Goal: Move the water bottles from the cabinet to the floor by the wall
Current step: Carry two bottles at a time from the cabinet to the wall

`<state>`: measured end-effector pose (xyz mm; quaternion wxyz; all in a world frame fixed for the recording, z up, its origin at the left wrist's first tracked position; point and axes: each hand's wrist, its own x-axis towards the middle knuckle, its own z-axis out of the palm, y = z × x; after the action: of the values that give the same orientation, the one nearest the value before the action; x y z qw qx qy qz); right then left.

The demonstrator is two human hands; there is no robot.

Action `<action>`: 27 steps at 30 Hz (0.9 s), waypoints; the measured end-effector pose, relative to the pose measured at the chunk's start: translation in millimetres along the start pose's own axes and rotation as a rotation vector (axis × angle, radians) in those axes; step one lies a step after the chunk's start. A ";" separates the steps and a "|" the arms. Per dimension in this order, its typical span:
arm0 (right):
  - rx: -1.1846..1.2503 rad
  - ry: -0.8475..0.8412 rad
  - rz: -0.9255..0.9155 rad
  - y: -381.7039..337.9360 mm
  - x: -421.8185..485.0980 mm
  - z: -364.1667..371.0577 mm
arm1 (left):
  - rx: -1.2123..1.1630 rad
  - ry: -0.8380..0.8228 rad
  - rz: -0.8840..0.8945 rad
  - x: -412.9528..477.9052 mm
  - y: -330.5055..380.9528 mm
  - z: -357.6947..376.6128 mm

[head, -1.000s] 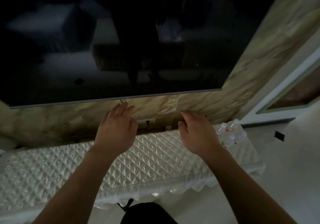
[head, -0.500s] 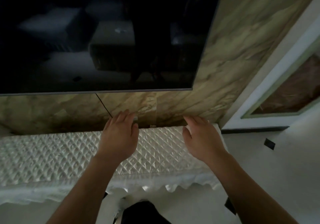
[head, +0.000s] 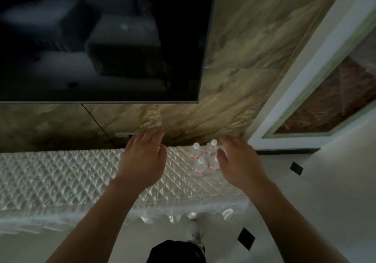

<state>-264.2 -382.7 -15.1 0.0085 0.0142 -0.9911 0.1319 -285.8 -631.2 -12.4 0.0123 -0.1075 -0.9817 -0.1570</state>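
Flanking water bottles (head: pixel 204 158), empty hands (television (head: pixel 97 39) above)

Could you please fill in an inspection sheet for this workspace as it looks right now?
Surface: cabinet top under a white quilted cover with a scalloped edge, against the marbled wall.
Job's things: cluster of small water bottles, white caps and red labels, upright at the cover's right end; at least four show, some may be hidden.
Clutter: nothing seen.
Grippers: left hand open, palm down above the cover, holding nothing; right hand open beside the bottles, partly in front of them, no grasp visible.
Cables: a thin dark cable runs down the wall from the TV.
Surroundings: pale floor with small black inset tiles; white door frame at right.
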 end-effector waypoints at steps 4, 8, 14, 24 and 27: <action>-0.033 -0.027 0.005 33.0 23.3 -3.0 | -0.028 -0.003 -0.010 30.4 18.7 19.2; -0.019 -0.053 0.013 66.1 48.1 -6.1 | -0.055 -0.033 -0.030 60.9 38.6 36.5; 0.018 -0.064 0.020 98.5 74.1 -9.7 | -0.059 -0.068 -0.059 87.8 62.4 48.1; 0.050 -0.147 -0.095 141.5 94.3 4.2 | -0.023 -0.078 -0.231 88.2 94.5 68.7; 0.063 -0.193 -0.133 155.4 101.1 9.2 | 0.001 -0.072 -0.283 82.1 105.2 78.1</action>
<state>-370.1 -237.8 -62.5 -0.0785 0.0930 -0.9796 0.1600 -342.6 -492.3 -49.7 -0.0454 0.0265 -0.9869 -0.1528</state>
